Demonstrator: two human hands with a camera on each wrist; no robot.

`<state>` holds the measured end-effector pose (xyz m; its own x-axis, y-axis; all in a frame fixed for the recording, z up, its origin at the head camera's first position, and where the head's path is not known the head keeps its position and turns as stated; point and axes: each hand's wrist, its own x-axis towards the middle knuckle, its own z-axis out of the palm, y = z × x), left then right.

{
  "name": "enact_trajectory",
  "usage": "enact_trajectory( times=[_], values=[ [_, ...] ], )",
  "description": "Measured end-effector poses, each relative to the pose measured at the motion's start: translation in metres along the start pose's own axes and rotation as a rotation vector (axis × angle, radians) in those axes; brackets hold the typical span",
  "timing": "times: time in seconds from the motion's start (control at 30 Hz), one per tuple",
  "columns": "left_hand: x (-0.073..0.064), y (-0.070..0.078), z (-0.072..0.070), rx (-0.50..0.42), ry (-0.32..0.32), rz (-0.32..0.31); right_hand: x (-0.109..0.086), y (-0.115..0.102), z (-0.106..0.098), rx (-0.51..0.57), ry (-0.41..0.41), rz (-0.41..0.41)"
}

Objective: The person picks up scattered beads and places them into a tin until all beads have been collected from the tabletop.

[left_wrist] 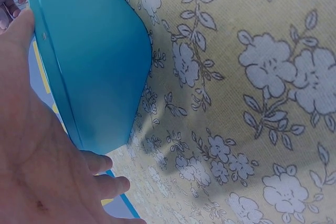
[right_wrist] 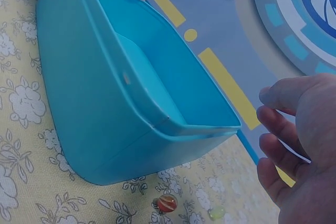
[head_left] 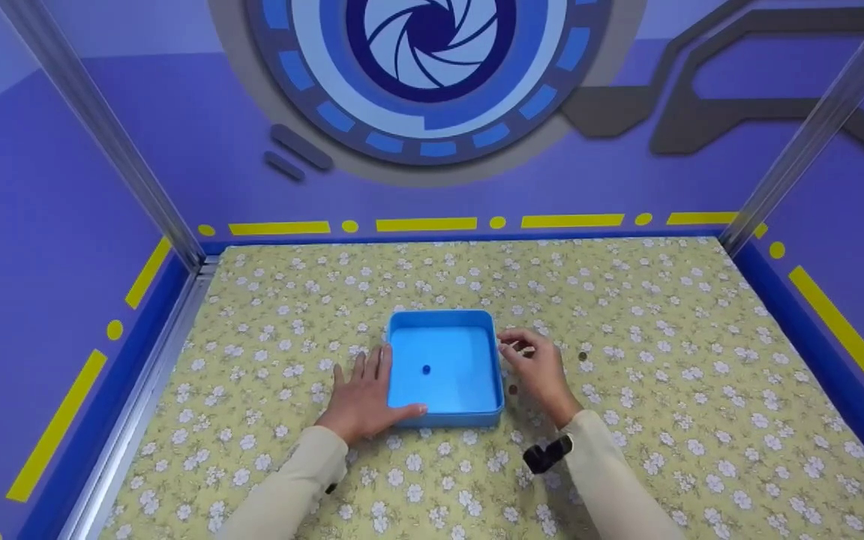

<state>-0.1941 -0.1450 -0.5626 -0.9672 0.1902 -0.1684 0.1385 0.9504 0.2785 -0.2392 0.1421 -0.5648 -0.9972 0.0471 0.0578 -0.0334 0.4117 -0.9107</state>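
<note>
A square light-blue box (head_left: 443, 421) stands open-topped on the flowered cloth, a small dark blue ball (head_left: 426, 370) on its floor. My left hand (head_left: 361, 397) rests along the box's left side, fingers straight and thumb laid over the front rim. Just off the right wall, my right hand (head_left: 541, 367) hovers with fingers loosely bent and nothing visible between them. Near that wall lies an orange-red striped marble (right_wrist: 167, 203). Beyond it in the right wrist view is a yellow-green marble (right_wrist: 216, 213). Another small dark ball (head_left: 583, 356) lies right of my right hand.
Flowered cloth (head_left: 289, 300) covers the table. Blue-purple printed panels (head_left: 139, 150) close in the back and both sides, with metal posts (head_left: 102, 135) at the back corners. A dark wrist device (head_left: 548, 454) is strapped at my right sleeve.
</note>
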Motion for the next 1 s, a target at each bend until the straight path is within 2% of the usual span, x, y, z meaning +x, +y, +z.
enact_trajectory(
  times=[0.43,1.0],
  values=[
    [0.0,0.002,-0.003,0.015,-0.015,-0.005,-0.001,0.005,-0.002,0.038,0.011,-0.039],
    [0.001,0.001,-0.001,0.02,-0.012,-0.014,-0.002,0.01,-0.008,0.031,0.002,0.014]
  ],
)
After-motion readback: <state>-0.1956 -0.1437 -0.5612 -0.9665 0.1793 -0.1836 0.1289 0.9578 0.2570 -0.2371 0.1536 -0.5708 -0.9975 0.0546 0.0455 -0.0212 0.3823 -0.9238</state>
